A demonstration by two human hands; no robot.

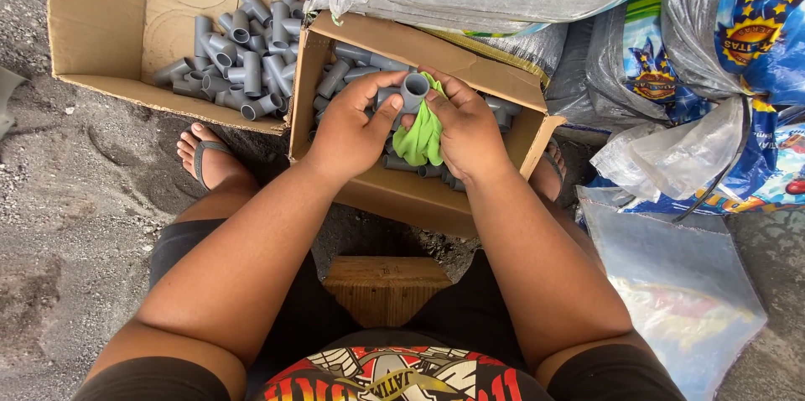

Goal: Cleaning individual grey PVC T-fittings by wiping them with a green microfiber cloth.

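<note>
I see my left hand (350,128) closed on a grey pipe fitting (412,87), thumb and fingers pinching its body so one open end faces up at me. My right hand (464,134) grips a green cloth (419,139) and presses it against the fitting's side; the rest of the cloth hangs down between my palms. Both hands hover over the near box (419,200), around its middle, so the fitting sits just above the other grey fittings lying in it. A second box (92,23) lies open to the left, with a pile of like fittings (239,57) toward its right edge. Plastic sacks (671,57) crowd the right side. I sit on a wooden stool (384,283).
</note>
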